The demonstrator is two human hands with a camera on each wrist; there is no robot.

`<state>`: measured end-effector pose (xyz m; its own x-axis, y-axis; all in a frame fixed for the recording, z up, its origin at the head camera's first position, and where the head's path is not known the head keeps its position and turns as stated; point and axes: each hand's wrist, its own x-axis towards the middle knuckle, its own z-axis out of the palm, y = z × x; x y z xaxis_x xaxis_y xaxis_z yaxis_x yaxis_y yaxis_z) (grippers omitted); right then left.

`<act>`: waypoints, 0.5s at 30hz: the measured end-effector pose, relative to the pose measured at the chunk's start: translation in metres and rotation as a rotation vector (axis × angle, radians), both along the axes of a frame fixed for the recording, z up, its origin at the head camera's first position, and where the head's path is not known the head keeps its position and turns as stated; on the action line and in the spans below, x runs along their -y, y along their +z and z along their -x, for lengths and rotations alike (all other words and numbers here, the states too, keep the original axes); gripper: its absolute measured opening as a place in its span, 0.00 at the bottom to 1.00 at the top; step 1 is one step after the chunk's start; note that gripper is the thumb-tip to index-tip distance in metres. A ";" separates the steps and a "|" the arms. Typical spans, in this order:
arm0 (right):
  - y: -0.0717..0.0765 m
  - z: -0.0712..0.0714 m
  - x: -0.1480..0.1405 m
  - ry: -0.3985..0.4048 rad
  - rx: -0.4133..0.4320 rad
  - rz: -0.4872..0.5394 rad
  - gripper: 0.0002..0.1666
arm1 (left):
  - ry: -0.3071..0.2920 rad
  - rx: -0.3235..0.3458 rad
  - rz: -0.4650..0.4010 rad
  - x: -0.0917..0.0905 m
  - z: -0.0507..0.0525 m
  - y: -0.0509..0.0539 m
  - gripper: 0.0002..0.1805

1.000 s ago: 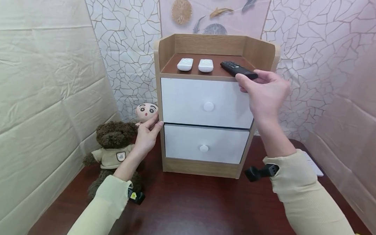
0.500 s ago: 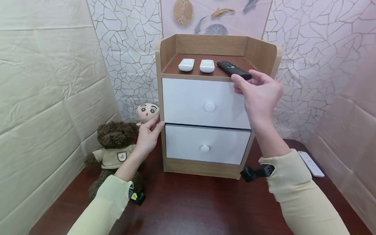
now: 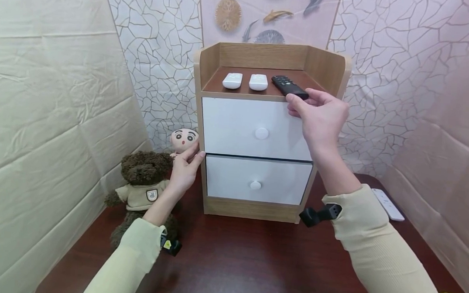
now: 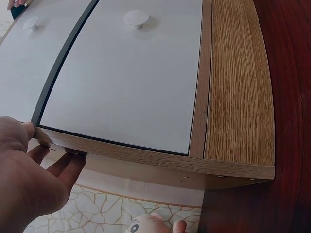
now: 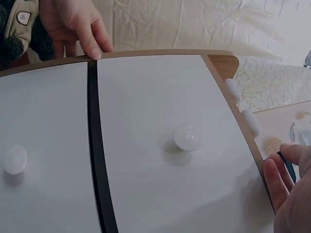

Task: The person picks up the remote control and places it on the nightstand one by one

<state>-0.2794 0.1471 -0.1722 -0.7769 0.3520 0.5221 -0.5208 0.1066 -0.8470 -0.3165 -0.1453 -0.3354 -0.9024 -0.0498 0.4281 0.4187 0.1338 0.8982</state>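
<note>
The bare right hand (image 3: 323, 117) now holds the long black remote (image 3: 289, 86) closer to the two rounded white remotes (image 3: 258, 83).

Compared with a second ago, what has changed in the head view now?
The right hand has moved left with the black remote, bringing it nearer the two white remotes; it still pinches the near end. The left hand stays on the cabinet's left edge, and the white remotes stay put.

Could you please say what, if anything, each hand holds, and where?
Right hand: black remote, by its near end; left hand: drawer cabinet, by its left edge.
</note>
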 end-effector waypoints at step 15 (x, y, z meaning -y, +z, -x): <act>0.012 0.003 0.002 0.030 0.083 -0.081 0.23 | -0.018 -0.009 -0.010 0.002 0.003 -0.002 0.29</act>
